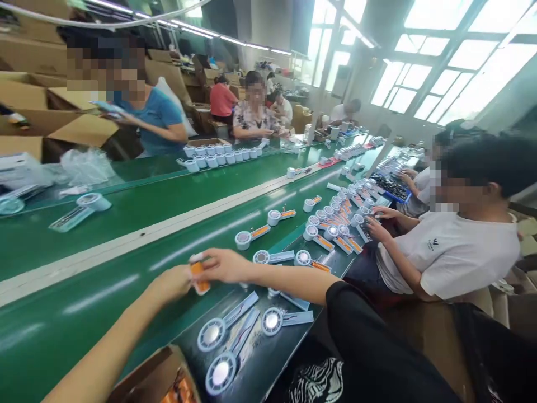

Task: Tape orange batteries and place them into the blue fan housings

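Over the near edge of the green belt, both my hands meet at a small handheld fan body (pixel 199 276) with an orange piece in its handle. My right hand (pixel 222 265) pinches it from the right. My left hand (pixel 174 280) is closed on its left side, slightly blurred, its fingertips partly hidden. Below them on the dark side table lie several pale blue fan bodies with round heads, such as one fan body (pixel 221 372) showing a thin wire in its handle. A cardboard box (pixel 126 386) with orange pieces (pixel 181 389) stands under my left forearm.
Fan bodies with orange handles (pixel 251 237) sit on the green belt (pixel 104 263). More fan bodies cluster by a co-worker in a white shirt (pixel 461 252) at right. Across the belt stand rows of white fan parts (pixel 226 157) and a person in blue (pixel 155 123).
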`<control>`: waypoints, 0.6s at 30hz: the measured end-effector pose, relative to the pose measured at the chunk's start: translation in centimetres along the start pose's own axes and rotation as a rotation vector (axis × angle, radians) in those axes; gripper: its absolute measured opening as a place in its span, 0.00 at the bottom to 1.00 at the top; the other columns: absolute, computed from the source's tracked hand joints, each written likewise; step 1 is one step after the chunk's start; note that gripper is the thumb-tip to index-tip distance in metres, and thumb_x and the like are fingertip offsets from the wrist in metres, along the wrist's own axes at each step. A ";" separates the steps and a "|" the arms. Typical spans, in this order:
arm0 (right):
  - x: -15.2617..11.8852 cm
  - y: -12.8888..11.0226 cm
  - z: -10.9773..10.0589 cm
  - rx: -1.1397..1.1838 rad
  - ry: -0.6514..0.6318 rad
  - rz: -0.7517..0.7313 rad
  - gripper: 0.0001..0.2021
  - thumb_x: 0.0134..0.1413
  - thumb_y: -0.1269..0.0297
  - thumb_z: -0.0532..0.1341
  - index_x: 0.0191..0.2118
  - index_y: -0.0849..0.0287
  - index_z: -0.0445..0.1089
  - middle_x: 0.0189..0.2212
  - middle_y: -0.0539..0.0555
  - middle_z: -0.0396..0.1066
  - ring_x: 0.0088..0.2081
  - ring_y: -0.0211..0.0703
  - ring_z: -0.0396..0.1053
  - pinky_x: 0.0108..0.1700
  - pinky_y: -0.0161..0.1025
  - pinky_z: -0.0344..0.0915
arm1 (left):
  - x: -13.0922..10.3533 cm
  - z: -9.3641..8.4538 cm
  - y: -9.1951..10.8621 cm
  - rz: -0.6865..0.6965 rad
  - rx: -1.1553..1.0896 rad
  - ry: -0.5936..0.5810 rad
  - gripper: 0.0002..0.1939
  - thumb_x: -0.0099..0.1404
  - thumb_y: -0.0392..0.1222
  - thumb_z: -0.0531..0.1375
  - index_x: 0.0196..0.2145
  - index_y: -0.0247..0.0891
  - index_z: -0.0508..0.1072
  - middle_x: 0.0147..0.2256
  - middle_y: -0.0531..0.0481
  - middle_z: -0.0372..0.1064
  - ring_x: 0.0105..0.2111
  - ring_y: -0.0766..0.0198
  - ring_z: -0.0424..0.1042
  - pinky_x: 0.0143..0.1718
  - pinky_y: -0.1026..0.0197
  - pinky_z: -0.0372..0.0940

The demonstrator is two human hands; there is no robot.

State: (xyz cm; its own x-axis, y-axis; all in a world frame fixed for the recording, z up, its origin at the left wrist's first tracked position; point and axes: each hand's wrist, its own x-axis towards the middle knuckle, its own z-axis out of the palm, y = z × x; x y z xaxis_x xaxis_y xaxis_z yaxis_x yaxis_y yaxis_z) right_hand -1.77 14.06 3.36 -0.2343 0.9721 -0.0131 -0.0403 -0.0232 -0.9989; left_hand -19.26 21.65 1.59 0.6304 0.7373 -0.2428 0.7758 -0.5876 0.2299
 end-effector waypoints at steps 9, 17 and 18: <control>3.6 2.9 -4.7 -0.327 -0.007 -0.040 0.17 0.49 0.67 0.70 0.47 0.56 0.72 0.44 0.55 0.82 0.47 0.48 0.81 0.57 0.48 0.73 | 0.8 1.0 -1.2 -0.165 -0.099 -0.034 0.16 0.75 0.51 0.58 0.51 0.38 0.76 0.50 0.44 0.76 0.49 0.57 0.75 0.54 0.49 0.69; 3.8 3.4 -6.2 -0.774 -0.142 -0.106 0.05 0.62 0.66 0.66 0.43 0.55 0.71 0.33 0.52 0.79 0.36 0.45 0.77 0.43 0.40 0.70 | 2.2 1.6 -0.5 -0.214 -0.127 -0.016 0.19 0.75 0.54 0.60 0.54 0.36 0.73 0.49 0.44 0.74 0.47 0.56 0.75 0.53 0.46 0.71; 3.8 3.1 -6.2 -0.837 -0.171 -0.109 0.03 0.63 0.67 0.65 0.41 0.55 0.71 0.32 0.51 0.78 0.35 0.45 0.76 0.41 0.38 0.69 | 2.3 1.5 -0.3 -0.221 -0.124 -0.019 0.19 0.75 0.53 0.60 0.53 0.36 0.73 0.49 0.44 0.74 0.47 0.57 0.75 0.53 0.47 0.71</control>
State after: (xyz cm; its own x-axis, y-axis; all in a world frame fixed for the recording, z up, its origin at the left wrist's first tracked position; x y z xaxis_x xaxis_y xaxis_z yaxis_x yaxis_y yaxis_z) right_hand 3.23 19.11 -0.02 -0.4165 0.9088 0.0250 0.6428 0.3138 -0.6988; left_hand -17.96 23.02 -0.42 0.4474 0.8363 -0.3170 0.8861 -0.3667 0.2833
